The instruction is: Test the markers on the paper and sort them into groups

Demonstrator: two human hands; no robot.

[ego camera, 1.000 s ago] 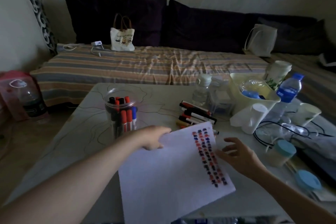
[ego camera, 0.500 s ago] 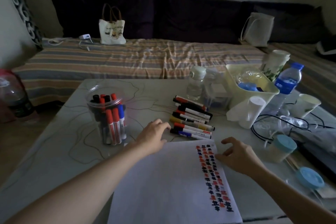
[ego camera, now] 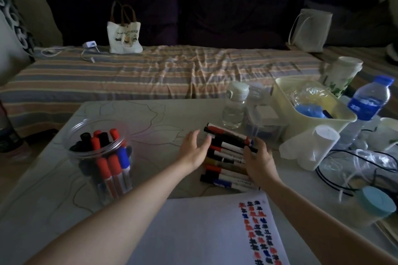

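Note:
Several markers (ego camera: pixel 226 157) lie side by side in a row on the table, with red, black, blue and yellow caps. My left hand (ego camera: pixel 193 149) is open at the row's left end, fingers straight against the caps. My right hand (ego camera: pixel 259 162) is open at the row's right end, fingers touching the marker barrels. A clear plastic jar (ego camera: pixel 101 153) to the left holds several more red, black and blue markers upright. The white paper (ego camera: pixel 193 232) lies near me, with columns of red, black and blue test marks along its right side.
A small clear bottle (ego camera: pixel 235 105), a pale yellow bin (ego camera: pixel 310 118), a blue-capped water bottle (ego camera: pixel 368 105), white cups (ego camera: pixel 318 146), black cables (ego camera: pixel 355 168) and blue-lidded jars (ego camera: pixel 377 200) crowd the table's right side. A striped sofa (ego camera: pixel 150 73) with a tote bag stands behind.
Both hands left the paper and moved forward to the row of markers, one at each end. The paper now lies flat near me.

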